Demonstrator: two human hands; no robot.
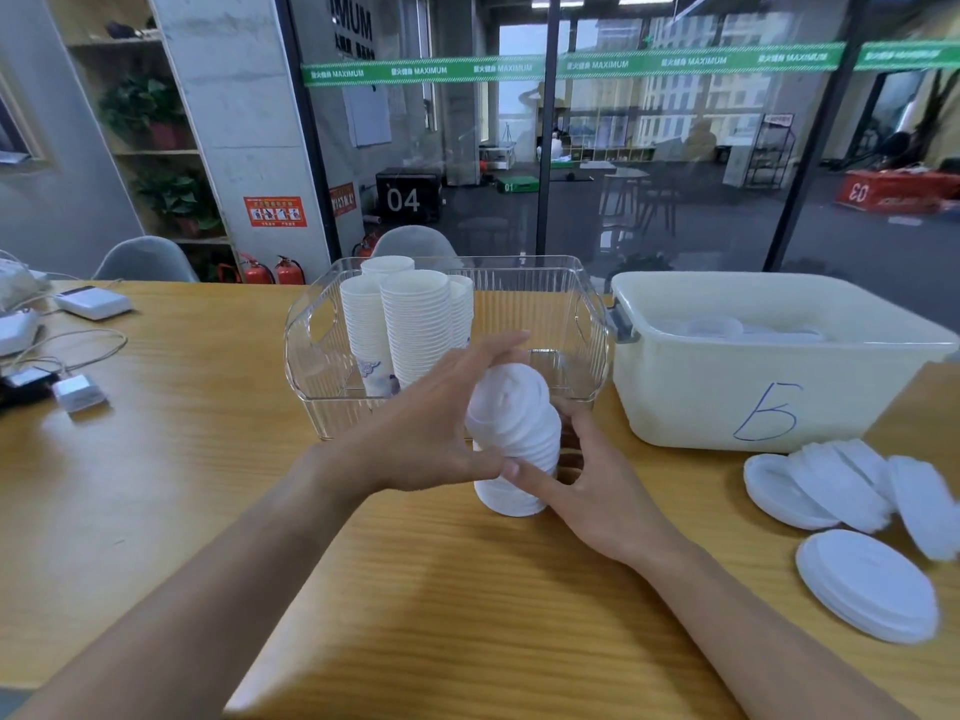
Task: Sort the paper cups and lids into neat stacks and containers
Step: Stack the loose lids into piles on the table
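Wooden table fills the head view, a glass partition behind it. Near centre, the left hand and right hand both grip a leaning stack of lids, squaring it up. Behind it, a clear bin holds nested cups; a cream tub sits right. Loose lids lie near right. Next, I judge, straightening the stack, then gathering those.

Cream bin at table's right edge: handwritten blue "5" on front wall. Green strip across glass partition: "MAXIMUM" repeated, Chinese characters unreadable. Black box behind glass: "04". Red box: mirrored "03". Green box: "01". Wall lettering top: "MUM", cut off.
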